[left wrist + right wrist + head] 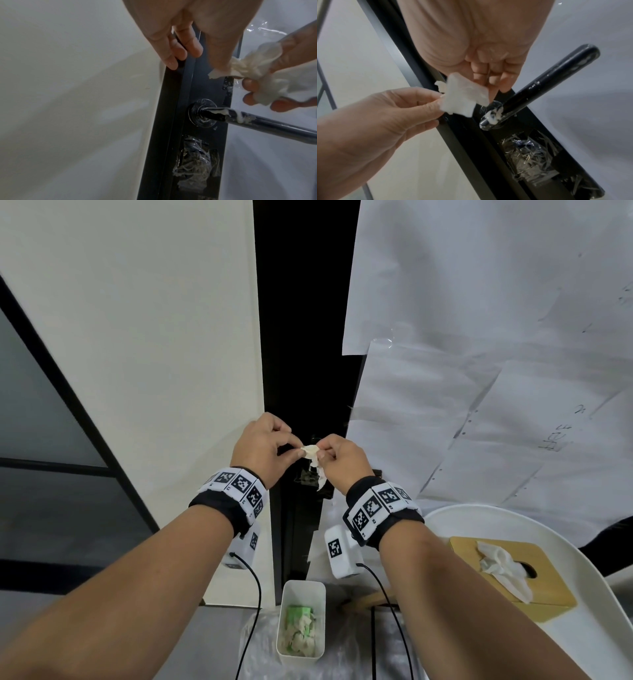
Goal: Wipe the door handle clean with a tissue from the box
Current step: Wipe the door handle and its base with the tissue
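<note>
Both hands hold one crumpled white tissue in front of the black door edge. My left hand pinches its left end between thumb and forefinger. My right hand grips the rest, and a tail hangs below. In the wrist views the tissue is just above the black door handle, apart from it. White smears coat the handle near its round base. The wooden tissue box stands on a white tray at the right, a tissue sticking out of its slot.
A white bin with used tissues and green scraps stands on the floor below my hands. The white tray is at the lower right. Crumpled clear tape covers the lock plate under the handle. Paper sheets cover the door.
</note>
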Available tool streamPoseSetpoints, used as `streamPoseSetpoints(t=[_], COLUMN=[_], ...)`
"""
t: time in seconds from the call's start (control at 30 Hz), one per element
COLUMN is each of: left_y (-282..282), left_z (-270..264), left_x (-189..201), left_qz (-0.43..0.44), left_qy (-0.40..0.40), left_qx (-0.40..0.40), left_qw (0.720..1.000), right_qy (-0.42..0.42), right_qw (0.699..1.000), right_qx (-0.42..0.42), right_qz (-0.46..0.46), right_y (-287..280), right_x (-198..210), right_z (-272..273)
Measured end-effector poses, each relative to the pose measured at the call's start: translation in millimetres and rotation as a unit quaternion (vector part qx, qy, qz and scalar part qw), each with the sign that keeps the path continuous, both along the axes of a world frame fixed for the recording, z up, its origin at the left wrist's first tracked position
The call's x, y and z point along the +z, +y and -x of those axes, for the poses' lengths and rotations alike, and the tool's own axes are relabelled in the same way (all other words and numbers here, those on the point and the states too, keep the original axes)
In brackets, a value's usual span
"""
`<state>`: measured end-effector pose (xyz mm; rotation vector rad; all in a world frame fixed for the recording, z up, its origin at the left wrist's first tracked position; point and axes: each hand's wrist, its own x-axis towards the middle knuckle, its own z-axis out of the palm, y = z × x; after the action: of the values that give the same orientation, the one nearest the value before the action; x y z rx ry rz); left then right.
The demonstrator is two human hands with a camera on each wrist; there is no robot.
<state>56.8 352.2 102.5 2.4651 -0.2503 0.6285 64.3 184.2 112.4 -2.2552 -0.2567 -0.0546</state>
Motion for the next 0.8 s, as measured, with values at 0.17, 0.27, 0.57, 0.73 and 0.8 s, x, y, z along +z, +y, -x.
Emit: streamPoseSetpoints(t=[0.17,0.27,0.57,0.73,0.8], left_y=[0,1,2,-4,-5], left_z=[-1,-3,0,4,7], left_x=[2,3,5,11,13], left_qz=[0.007,0.026,0.022,0.029,0.035], left_qy=[0.004,0.002,0.011,0.053,0.074], left_qx=[0.001,0.016,-0.001,0.017,0.012], left_qw=[1.0,1.0,1.0,0.998,0.997], right_qy=[0.005,0.028,0.039,0.029,0.024], right_qw=[1.0,0.996,0.997,0.998,0.998], right_qx=[-0.004,-0.034,-0.067,-0.041,-0.032], right_qz=[0.018,0.073,0.012,-0.038,-0.048], right_y=[-4,-14,-27,-17,-14], right_x=[6,9,13,13,14], right_z=[-1,-5,-3,0,0])
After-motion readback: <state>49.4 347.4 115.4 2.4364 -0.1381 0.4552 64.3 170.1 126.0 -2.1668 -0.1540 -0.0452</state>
